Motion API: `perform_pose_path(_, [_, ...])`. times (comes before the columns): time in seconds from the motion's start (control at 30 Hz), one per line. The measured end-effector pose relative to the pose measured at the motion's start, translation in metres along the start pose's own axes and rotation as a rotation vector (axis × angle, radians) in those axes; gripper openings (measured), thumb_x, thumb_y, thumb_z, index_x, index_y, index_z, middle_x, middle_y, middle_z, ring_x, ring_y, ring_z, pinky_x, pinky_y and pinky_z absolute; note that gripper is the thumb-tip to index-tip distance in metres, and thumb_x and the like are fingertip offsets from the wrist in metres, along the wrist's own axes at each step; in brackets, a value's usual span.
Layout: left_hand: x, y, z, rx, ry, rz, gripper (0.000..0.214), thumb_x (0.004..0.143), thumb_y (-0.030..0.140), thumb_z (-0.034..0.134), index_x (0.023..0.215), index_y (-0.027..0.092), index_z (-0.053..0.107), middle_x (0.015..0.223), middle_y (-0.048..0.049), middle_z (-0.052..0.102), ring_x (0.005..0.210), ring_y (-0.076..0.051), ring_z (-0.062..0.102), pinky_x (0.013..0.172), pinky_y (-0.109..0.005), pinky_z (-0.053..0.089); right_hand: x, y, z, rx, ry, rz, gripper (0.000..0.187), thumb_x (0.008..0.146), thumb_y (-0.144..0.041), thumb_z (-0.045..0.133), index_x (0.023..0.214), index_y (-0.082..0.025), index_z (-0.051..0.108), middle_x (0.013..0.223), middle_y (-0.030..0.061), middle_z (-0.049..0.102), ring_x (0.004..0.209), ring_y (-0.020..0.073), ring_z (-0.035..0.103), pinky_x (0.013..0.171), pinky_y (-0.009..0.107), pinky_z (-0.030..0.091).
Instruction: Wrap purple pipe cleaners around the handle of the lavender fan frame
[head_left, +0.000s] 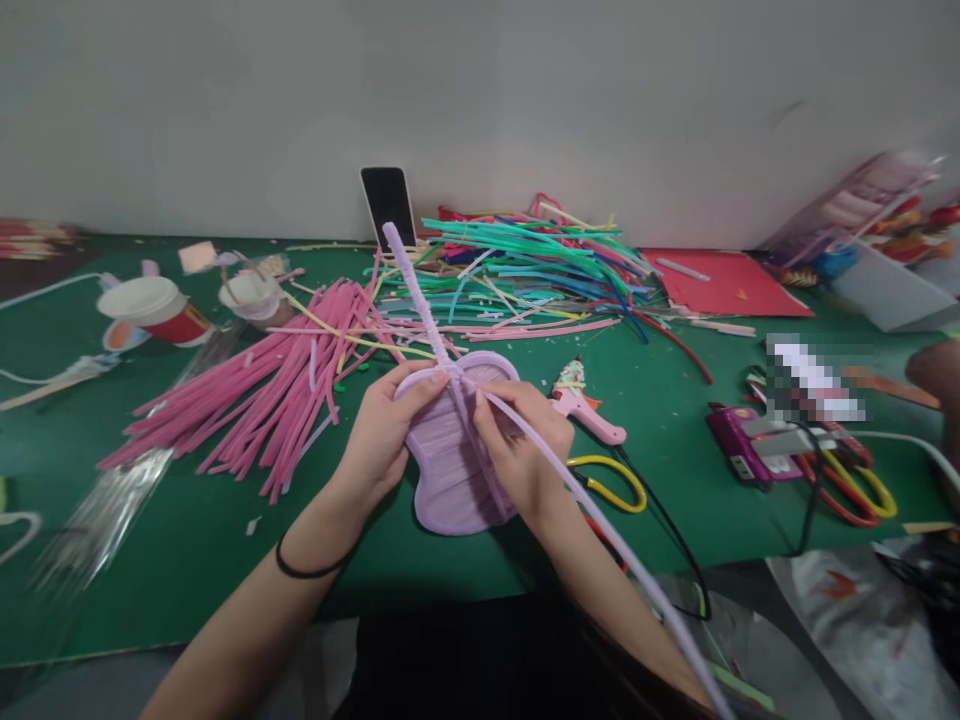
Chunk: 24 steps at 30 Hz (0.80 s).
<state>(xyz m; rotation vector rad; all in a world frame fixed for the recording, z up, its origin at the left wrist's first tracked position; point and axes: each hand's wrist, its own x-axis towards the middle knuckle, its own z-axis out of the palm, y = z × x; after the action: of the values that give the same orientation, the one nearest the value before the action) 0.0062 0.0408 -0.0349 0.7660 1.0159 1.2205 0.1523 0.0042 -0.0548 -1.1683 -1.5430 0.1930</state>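
Both my hands hold a flat lilac heart-like shape (450, 470) made of pipe cleaners, over the green table (187, 560). My left hand (386, 435) grips its upper left lobe, thumb on top. My right hand (521, 450) pinches the middle and right side, fingers closed. Two long lilac pipe cleaners cross at the shape's top notch: one lilac pipe cleaner (412, 290) runs up and away, the other pipe cleaner (622, 550) trails down past my right wrist.
A pile of pink pipe cleaners (262, 390) lies left; a mixed green, blue and red pile (525, 265) lies behind. A pink glue gun (585, 405), yellow-handled scissors (615, 485), paper cups (154, 310), a phone (388, 205) against the wall and red paper (720, 280) surround them.
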Motion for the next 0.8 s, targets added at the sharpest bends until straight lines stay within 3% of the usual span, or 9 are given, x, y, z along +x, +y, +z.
perform_pose_path(0.27, [-0.0012,-0.0019,-0.0009,0.028,-0.013,0.015,0.031,0.062,0.032,0.093,0.084,0.017,0.076,0.08,0.0005,0.073,0.071,-0.012,0.064,0.068,-0.021,0.049,0.0028,-0.0006,0.0055,0.015,0.035,-0.093,0.013,0.095,-0.018,0.059,0.101,-0.023,0.07,0.093,0.0068,0.077,0.088,0.0199,0.073,0.085,0.036,0.06])
perform_pose_path(0.53, [-0.0035,0.0011,0.0014,0.031,-0.01,0.013,0.033,0.062,0.033,0.093,0.085,0.017,0.076,0.081,0.0,0.074,0.072,-0.013,0.065,0.069,-0.022,0.05,0.0034,-0.0014,0.0031,0.049,-0.009,-0.023,0.013,0.095,-0.021,0.06,0.1,-0.025,0.071,0.095,0.0057,0.076,0.091,0.0198,0.072,0.089,0.037,0.06])
perform_pose_path(0.7, [-0.0027,0.0006,-0.0006,0.046,-0.041,0.036,0.028,0.071,0.037,0.087,0.089,0.017,0.078,0.086,-0.0018,0.076,0.077,-0.015,0.067,0.072,-0.023,0.052,0.0066,-0.0013,0.0052,0.031,0.006,-0.01,0.014,0.093,-0.018,0.061,0.098,-0.023,0.073,0.093,0.0074,0.074,0.089,0.0189,0.071,0.085,0.035,0.059])
perform_pose_path(0.8, [-0.0005,0.0017,-0.0037,0.017,-0.107,-0.05,0.032,0.078,0.046,0.08,0.09,0.017,0.079,0.083,-0.0037,0.076,0.079,-0.019,0.069,0.073,-0.026,0.054,0.0079,-0.0007,0.0047,0.047,0.0,0.031,0.014,0.092,-0.019,0.062,0.098,-0.024,0.073,0.095,0.0067,0.075,0.089,0.0189,0.071,0.085,0.035,0.059])
